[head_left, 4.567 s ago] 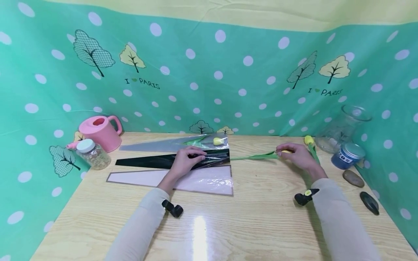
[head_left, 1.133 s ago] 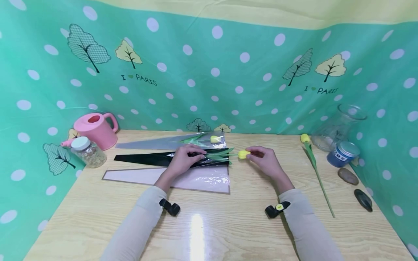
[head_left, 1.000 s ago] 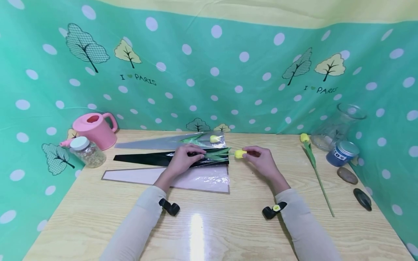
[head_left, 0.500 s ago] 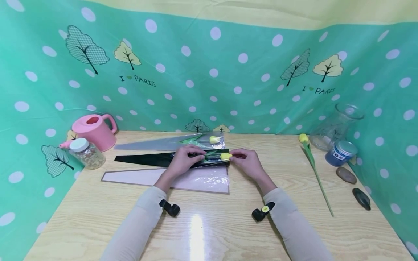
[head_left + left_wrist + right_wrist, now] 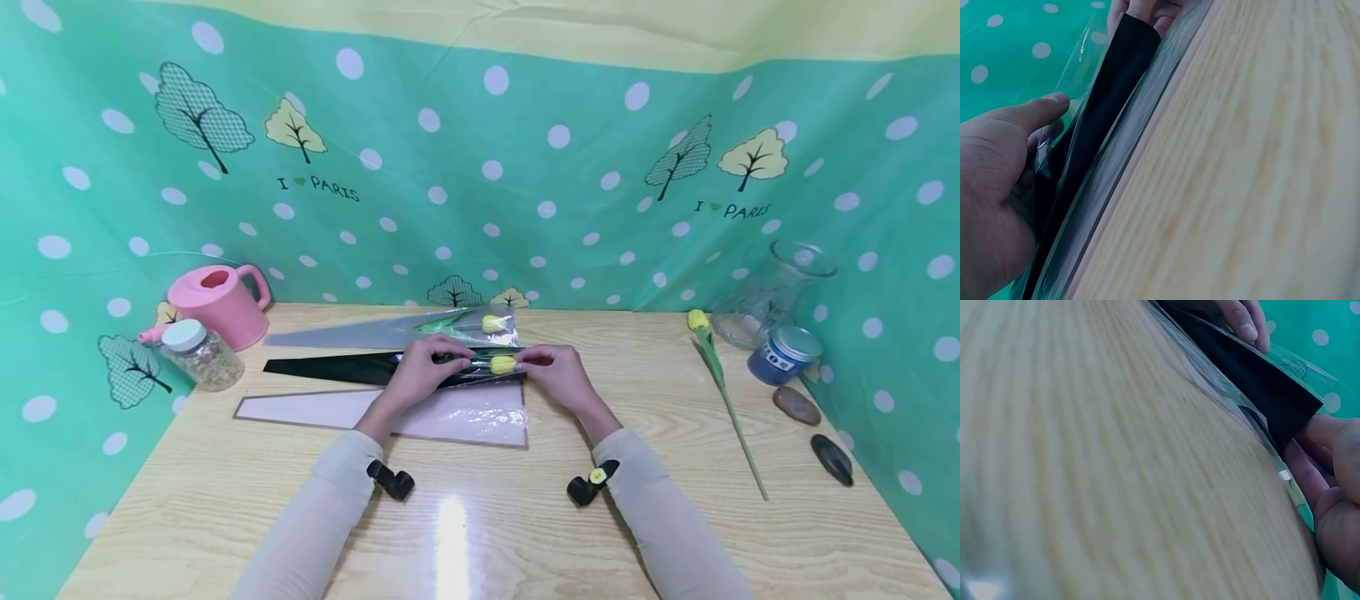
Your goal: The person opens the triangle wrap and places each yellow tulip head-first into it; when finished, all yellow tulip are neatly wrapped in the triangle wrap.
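A black-backed flower sleeve (image 5: pixel 322 367) with a clear front lies in the middle of the table. My left hand (image 5: pixel 422 369) pinches its clear film; the left wrist view shows the film lifted off the black backing (image 5: pixel 1116 69) beside the thumb (image 5: pixel 1044 111). Inside the sleeve's wide mouth is a yellow tulip (image 5: pixel 501 364), bloom toward the right, its stem partly hidden by my left hand. My right hand (image 5: pixel 558 379) pinches the bloom's tip at the mouth. In the right wrist view, the fingers (image 5: pixel 1307 472) of this hand are right at the black edge.
Behind lies a grey sleeve (image 5: pixel 337 335) holding another tulip (image 5: pixel 493 324); in front, a white sleeve (image 5: pixel 315 408). A pink watering can (image 5: pixel 225 308) and lidded jar (image 5: pixel 206 358) stand left. Rightward are a loose tulip (image 5: pixel 723 392), glass vase (image 5: pixel 772 292), blue jar (image 5: pixel 780 360) and two stones (image 5: pixel 797 406).
My right hand has moved left with the tulip, from well right of the sleeve until the bloom lies inside its mouth. My left hand has stayed in place on the sleeve.
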Motion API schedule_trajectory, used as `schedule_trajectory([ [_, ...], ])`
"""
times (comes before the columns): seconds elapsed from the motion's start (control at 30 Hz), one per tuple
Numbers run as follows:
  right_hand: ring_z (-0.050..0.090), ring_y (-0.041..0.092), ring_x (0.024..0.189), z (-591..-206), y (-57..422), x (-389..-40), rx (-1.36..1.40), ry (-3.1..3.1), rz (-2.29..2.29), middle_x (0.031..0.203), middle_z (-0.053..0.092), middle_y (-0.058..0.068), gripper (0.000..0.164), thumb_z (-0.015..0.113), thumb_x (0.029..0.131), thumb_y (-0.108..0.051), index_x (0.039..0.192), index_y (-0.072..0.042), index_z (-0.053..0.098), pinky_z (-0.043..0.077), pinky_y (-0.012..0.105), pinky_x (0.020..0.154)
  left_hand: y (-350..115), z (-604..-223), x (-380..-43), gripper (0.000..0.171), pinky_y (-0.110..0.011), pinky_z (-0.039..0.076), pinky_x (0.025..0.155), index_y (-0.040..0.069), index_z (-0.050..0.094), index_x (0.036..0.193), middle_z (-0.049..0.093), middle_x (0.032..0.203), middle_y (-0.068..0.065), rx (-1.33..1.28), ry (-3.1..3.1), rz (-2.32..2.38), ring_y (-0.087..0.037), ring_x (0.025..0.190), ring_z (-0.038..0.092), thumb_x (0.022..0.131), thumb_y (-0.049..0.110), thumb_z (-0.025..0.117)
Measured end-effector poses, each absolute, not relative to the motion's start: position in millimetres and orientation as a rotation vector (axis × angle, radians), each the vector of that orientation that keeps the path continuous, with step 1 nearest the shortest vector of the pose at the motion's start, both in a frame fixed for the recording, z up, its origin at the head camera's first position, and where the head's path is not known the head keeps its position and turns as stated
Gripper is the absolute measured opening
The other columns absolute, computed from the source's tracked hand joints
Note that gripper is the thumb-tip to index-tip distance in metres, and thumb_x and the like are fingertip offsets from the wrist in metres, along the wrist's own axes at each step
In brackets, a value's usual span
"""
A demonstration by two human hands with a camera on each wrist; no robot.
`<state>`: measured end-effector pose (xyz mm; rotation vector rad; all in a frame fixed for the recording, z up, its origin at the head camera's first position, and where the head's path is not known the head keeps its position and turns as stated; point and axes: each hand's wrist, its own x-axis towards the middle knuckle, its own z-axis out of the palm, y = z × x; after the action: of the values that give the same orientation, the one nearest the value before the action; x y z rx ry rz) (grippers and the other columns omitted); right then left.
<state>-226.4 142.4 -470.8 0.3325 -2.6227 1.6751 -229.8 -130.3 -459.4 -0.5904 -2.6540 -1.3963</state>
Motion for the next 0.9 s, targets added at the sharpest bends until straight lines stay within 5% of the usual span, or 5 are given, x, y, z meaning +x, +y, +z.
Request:
schedule_trajectory([
  [0.4, 0.072, 0.023, 0.110, -466, 156, -214, 0.270, -2.653, 1.681, 0.113, 0.079, 0.004, 0.019, 0.080, 0.090, -0.018, 0.109, -0.017, 0.080, 0.058, 0.041, 0.100, -134, -460, -230, 0.016, -0.049, 0.048, 0.111, 0.023, 0.082, 0.108, 0.076, 0.117, 0.002, -0.576, -2.651, -1.389, -0.026, 0.123, 0.064, 0.092, 0.023, 0.080],
  [0.9, 0.069, 0.014, 0.091, -464, 160, -159, 0.543, -2.691, 1.512, 0.104, 0.077, 0.002, 0.022, 0.084, 0.087, -0.016, 0.108, -0.012, 0.080, 0.058, 0.021, 0.079, -135, -464, -232, 0.016, -0.048, 0.049, 0.109, 0.023, 0.082, 0.108, 0.076, 0.116, 0.001, -0.580, -2.645, -1.369, -0.025, 0.121, 0.065, 0.092, 0.023, 0.080],
])
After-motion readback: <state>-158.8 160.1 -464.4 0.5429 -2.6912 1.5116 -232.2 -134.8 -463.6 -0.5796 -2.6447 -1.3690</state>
